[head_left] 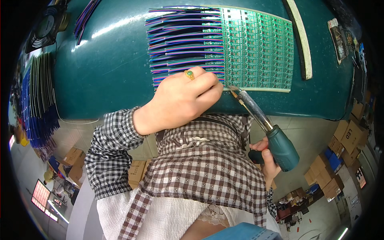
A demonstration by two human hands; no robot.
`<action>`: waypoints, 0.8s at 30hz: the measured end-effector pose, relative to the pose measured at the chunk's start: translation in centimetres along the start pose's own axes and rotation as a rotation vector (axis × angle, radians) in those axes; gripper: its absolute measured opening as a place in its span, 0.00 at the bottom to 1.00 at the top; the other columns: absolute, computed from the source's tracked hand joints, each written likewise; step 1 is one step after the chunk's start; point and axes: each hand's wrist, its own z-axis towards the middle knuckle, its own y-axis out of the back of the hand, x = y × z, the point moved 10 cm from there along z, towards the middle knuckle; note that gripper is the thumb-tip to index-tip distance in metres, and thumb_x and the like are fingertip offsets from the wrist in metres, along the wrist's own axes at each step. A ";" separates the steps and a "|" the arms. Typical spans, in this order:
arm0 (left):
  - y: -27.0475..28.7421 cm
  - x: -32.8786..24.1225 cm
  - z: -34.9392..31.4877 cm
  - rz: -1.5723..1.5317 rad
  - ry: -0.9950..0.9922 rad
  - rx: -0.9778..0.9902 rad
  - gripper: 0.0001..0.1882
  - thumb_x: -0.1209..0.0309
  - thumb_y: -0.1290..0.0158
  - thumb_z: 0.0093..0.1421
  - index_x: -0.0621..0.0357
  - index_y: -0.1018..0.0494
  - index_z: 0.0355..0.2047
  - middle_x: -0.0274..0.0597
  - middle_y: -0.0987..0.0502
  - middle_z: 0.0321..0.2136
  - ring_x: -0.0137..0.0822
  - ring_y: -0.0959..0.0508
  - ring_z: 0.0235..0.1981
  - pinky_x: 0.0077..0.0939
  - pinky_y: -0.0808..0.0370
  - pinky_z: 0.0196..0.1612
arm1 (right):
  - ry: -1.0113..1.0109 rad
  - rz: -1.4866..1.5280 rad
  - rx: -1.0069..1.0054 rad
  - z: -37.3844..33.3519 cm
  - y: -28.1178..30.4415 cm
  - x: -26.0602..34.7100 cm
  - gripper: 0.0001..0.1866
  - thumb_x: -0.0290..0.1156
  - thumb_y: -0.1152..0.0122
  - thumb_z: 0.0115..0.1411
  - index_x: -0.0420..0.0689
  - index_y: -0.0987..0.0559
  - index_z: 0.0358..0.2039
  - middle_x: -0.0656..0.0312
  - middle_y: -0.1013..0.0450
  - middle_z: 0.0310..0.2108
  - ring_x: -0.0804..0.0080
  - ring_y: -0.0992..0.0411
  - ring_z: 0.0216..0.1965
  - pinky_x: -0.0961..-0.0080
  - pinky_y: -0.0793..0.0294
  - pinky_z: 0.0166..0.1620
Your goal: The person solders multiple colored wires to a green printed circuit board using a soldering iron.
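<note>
A green panel of small circuit boards lies on the green-topped bench. Rows of thin wires, blue, black, red and white, run from its left part toward the left. My left hand, with a green-stoned ring, is closed on the wires at the panel's near edge; its fingertips are mostly hidden. In my right hand is a soldering gun with a green body, black handle and long metal barrel. Its tip meets the near edge of the panel, just right of my left fingertips.
A pale curved strip lies right of the panel. Beyond it sits a small tray-like holder. A black fan stands at the far left, near a loose wire bundle. Many blue wires hang past the bench's left edge. Cardboard boxes fill the right.
</note>
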 end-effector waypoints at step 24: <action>0.3 -2.0 -0.3 0.111 -0.141 -0.055 0.17 0.75 0.43 0.42 0.66 0.22 0.36 0.41 0.27 0.34 0.32 0.24 0.30 0.21 0.26 0.30 | -0.024 0.056 0.062 0.1 -0.8 0.4 0.11 0.27 0.39 0.59 0.33 0.24 0.39 0.55 0.27 0.32 0.65 0.27 0.37 0.60 0.22 0.45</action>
